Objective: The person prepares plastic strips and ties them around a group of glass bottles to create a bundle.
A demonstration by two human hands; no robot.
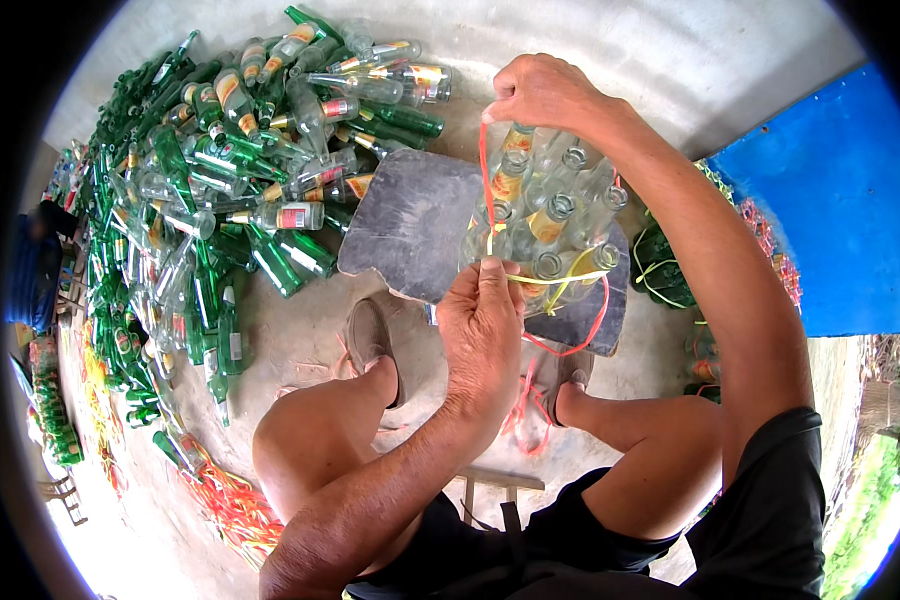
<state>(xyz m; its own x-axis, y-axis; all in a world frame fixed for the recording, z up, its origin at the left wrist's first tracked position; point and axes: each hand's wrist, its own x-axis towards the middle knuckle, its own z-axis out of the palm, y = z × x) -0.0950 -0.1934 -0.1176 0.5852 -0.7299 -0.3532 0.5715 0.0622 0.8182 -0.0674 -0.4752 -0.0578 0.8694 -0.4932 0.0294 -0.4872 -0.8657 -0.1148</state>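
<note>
Several clear glass bottles point(559, 206) stand upright in a cluster on a dark, worn board point(420, 217) in front of me. A red plastic strap point(486, 172) runs taut from my right hand point(544, 90), raised at the cluster's far side, down to the near left corner. There my left hand point(486, 322) pinches the strap where red meets yellow, thumb on top. A yellow strap point(555, 280) crosses the near side of the bottles, with loose ends hanging. A red loop point(596, 322) droops over the board's near right edge.
A large heap of green and clear bottles point(217, 165) lies at the left against the wall. Red and yellow straps point(232, 510) lie on the floor at lower left. Tied green bottles point(656, 262) stand right of the board, near a blue panel point(832, 202). A person point(34, 270) is at far left.
</note>
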